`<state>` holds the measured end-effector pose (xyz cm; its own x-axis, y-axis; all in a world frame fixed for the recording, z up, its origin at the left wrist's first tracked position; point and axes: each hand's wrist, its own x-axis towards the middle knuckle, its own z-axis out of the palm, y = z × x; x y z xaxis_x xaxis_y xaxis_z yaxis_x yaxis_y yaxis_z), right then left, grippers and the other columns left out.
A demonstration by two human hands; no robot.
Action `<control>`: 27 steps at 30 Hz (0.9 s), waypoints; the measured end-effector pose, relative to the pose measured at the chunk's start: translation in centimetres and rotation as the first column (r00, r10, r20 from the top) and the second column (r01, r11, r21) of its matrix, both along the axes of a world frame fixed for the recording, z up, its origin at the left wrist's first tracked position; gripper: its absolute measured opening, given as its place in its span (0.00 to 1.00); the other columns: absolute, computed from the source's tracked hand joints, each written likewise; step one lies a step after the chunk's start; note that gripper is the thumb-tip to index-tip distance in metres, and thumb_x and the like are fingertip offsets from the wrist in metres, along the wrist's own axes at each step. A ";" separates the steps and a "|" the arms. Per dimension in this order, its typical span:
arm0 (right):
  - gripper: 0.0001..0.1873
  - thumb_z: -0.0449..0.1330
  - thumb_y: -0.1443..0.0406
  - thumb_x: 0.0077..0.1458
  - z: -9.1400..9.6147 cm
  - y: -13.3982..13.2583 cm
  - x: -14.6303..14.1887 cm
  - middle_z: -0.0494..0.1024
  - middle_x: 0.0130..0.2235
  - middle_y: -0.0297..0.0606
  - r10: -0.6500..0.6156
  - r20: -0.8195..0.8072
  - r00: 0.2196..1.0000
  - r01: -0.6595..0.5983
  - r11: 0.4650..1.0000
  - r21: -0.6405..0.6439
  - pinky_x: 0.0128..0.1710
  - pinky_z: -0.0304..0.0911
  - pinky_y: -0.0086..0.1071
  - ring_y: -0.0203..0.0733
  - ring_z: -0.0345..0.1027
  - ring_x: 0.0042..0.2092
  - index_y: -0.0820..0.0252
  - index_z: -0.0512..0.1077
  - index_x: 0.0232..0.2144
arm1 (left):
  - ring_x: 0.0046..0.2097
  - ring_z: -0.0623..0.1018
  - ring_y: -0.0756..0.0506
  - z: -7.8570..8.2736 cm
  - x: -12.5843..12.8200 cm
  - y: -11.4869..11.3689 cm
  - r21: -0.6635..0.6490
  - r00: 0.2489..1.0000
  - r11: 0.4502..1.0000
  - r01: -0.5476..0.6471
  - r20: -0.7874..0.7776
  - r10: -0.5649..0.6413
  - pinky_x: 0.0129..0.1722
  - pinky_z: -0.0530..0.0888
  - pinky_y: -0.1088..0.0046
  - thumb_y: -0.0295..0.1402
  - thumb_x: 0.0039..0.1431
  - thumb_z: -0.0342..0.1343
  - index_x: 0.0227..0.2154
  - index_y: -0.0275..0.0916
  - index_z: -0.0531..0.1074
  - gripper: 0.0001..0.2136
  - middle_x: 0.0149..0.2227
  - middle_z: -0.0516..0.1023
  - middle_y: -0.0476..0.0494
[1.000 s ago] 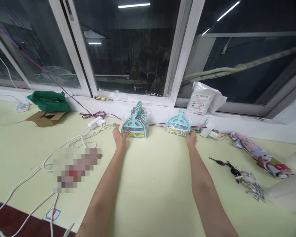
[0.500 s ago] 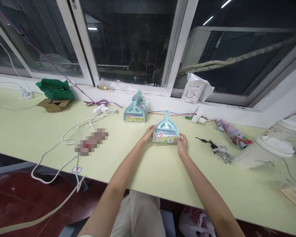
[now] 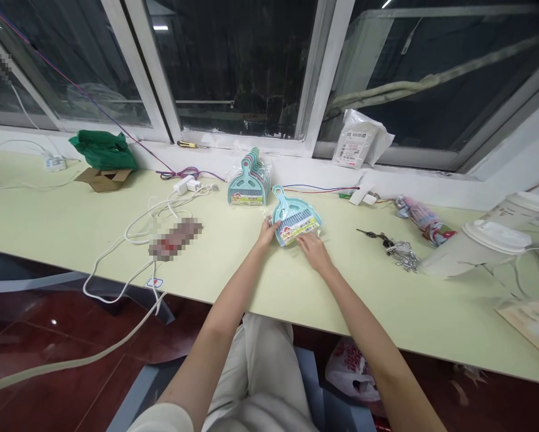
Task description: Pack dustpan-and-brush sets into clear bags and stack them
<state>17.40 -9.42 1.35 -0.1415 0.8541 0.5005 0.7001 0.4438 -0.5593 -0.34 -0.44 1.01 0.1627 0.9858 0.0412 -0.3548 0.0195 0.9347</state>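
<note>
A single teal dustpan-and-brush set (image 3: 295, 220) in clear wrapping lies tilted on the pale yellow-green table (image 3: 251, 276), handle pointing up-left. My left hand (image 3: 268, 231) grips its left edge. My right hand (image 3: 312, 250) rests on its lower edge with fingers laid over the wrapper. A stack of the same sets (image 3: 248, 182) stands just behind, near the window sill.
White cables (image 3: 129, 246) and a power strip lie left. A green bag (image 3: 104, 150) and cardboard box (image 3: 104, 177) sit far left. Keys (image 3: 397, 247), a folded umbrella (image 3: 422, 219) and white lidded tubs (image 3: 498, 240) lie right. A white packet (image 3: 357, 144) leans on the window.
The single set has been drawn back from the sill toward me and turned, its handle now up-left. My left hand left the stack and took the set's edge.
</note>
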 end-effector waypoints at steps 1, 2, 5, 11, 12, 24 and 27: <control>0.20 0.48 0.55 0.63 -0.2 0.2 0.2 0.80 0.39 0.45 -0.058 -0.069 0.996 0.056 0.998 -0.034 0.49 0.63 0.45 0.48 0.70 0.43 0.60 0.76 0.38 | 0.45 0.77 0.44 0.2 -0.1 -0.1 -0.014 1.000 1.000 0.002 0.015 -0.002 0.45 0.74 0.63 0.36 0.49 0.64 0.47 0.42 0.64 0.23 0.46 0.76 0.42; 0.22 0.48 0.53 0.62 -0.4 0.4 0.5 0.80 0.37 0.45 -0.121 -0.152 0.981 0.111 0.991 -0.077 0.48 0.64 0.44 0.48 0.71 0.41 0.60 0.76 0.36 | 0.46 0.77 0.43 0.4 -0.2 -0.3 -0.019 1.000 1.000 0.005 0.031 -0.005 0.45 0.74 0.62 0.36 0.49 0.64 0.51 0.44 0.62 0.26 0.49 0.75 0.42; 0.26 0.53 0.45 0.56 -0.7 1.0 1.7 0.81 0.35 0.44 -0.252 -0.424 0.870 0.173 0.961 -0.215 0.44 0.66 0.42 0.48 0.72 0.39 0.61 0.76 0.33 | 0.52 0.74 0.42 0.9 0.0 -1.1 0.027 0.995 1.000 0.009 0.101 -0.012 0.46 0.74 0.61 0.35 0.48 0.66 0.59 0.52 0.53 0.37 0.58 0.68 0.43; 0.27 0.59 0.42 0.48 -0.1 1.6 2.1 0.79 0.33 0.43 -0.247 -0.805 0.539 0.035 0.962 -0.271 0.42 0.70 0.40 0.46 0.75 0.38 0.61 0.73 0.32 | 0.54 0.73 0.41 1.5 1.0 -2.2 0.060 0.990 0.997 0.053 0.127 -0.061 0.47 0.75 0.60 0.35 0.48 0.67 0.63 0.55 0.48 0.43 0.62 0.64 0.43; 0.27 0.58 0.42 0.49 -0.1 1.6 1.9 0.79 0.33 0.43 -0.226 -0.840 0.494 -0.010 0.964 -0.265 0.43 0.70 0.40 0.46 0.75 0.39 0.61 0.72 0.33 | 0.53 0.73 0.41 1.5 1.1 -2.2 0.054 0.991 0.998 0.037 0.123 -0.043 0.48 0.74 0.60 0.36 0.48 0.67 0.62 0.54 0.50 0.42 0.61 0.66 0.43; 0.28 0.73 0.60 0.34 0.2 1.1 1.9 0.81 0.35 0.30 -0.259 -0.890 0.374 -0.142 0.933 -0.331 0.36 0.74 0.31 0.38 0.76 0.35 0.52 0.69 0.40 | 0.38 0.80 0.42 1.7 0.0 -1.1 -0.082 0.989 0.988 -0.134 0.050 0.139 0.39 0.76 0.64 0.41 0.41 0.70 0.27 0.35 0.74 0.16 0.33 0.79 0.40; 0.26 0.73 0.61 0.35 1.0 0.8 2.0 0.81 0.36 0.33 -0.229 -0.894 0.384 -0.181 0.931 -0.316 0.35 0.74 0.32 0.40 0.77 0.36 0.55 0.71 0.40 | 0.37 0.80 0.42 2.3 -1.5 0.2 -0.157 0.947 0.947 -0.281 0.114 0.300 0.39 0.77 0.63 0.34 0.45 0.68 0.27 0.33 0.73 0.12 0.29 0.79 0.40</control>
<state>19.36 -8.64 2.37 0.2438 0.9697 0.0152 -0.3177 0.0946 -0.9435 -1.85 -0.23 3.35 -0.1296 0.9869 -0.0960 -0.4862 0.0212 0.8736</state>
